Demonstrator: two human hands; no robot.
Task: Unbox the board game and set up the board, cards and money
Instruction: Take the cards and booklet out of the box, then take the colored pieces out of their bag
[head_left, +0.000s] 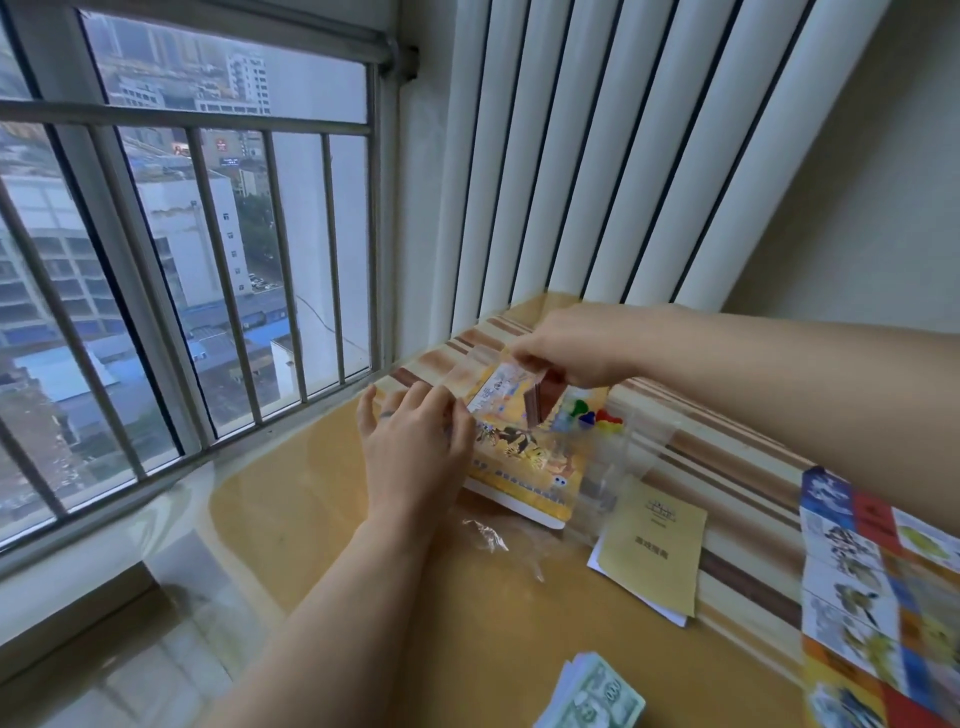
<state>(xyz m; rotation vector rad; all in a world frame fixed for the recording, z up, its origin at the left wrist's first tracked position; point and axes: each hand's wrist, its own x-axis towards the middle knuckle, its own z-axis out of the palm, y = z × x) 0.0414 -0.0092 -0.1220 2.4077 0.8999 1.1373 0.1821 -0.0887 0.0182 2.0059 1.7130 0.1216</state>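
Card pack (501, 389), one: in a clear sleeve, held above the desk (337, 519) at frame centre. Printed face toward the camera, blurred. The sleeve stretches across the frame with its right end higher.
Left grip (415, 452): fingertips pinch the sleeve's lower left edge.
Right grip (571, 348): fingers curled, pinching the sleeve's upper right end. A dark brown stack (540, 408) hangs just below; cannot tell what it is.
Game box (519, 467), one: yellow, flat on the desk under the hands, long axis running up the frame and slightly right.
Tokens (587, 413): in four colours (green, blue, red, yellow), on the box's far right; number unclear.
Clear wrap (483, 535), one crumpled piece, just below the box.
Booklet (657, 545), one: yellow, right of the box, over a white sheet (597, 561).
Money (592, 696), one stack of notes at the bottom edge, partly cut off.
Board (878, 597), one: unfolded, running down the right edge.
Window bars (208, 260), upper left.
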